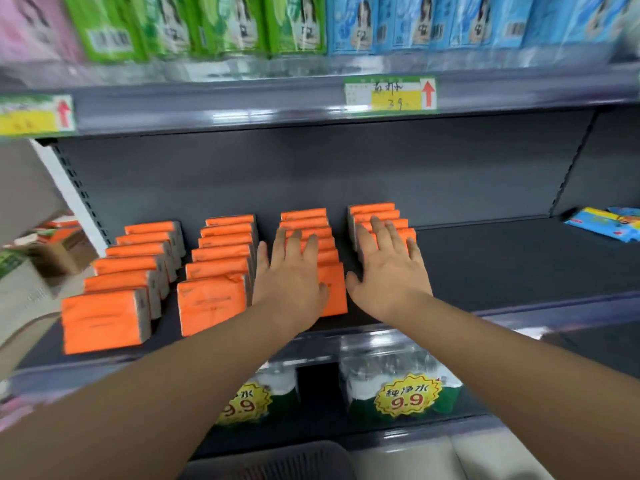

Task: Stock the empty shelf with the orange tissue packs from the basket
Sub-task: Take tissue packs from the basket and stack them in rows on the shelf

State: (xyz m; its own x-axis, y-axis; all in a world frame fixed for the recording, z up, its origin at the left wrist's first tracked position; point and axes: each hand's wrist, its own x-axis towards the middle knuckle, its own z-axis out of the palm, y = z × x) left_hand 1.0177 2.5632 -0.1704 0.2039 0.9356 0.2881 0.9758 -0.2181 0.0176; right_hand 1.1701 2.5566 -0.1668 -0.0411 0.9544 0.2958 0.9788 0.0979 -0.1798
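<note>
Orange tissue packs [213, 303] stand in rows — left hand [292, 271], right hand [389, 271] spread flat atop — blue packet [604, 227] beyond.

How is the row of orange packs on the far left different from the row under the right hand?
The far-left row of orange tissue packs shows six and comes near the front edge of the dark shelf; the far-right row shows only four and stops further back. Nothing touches the far-left row; the right hand lies flat on the far-right row. Both stand upright on one shelf.
</note>
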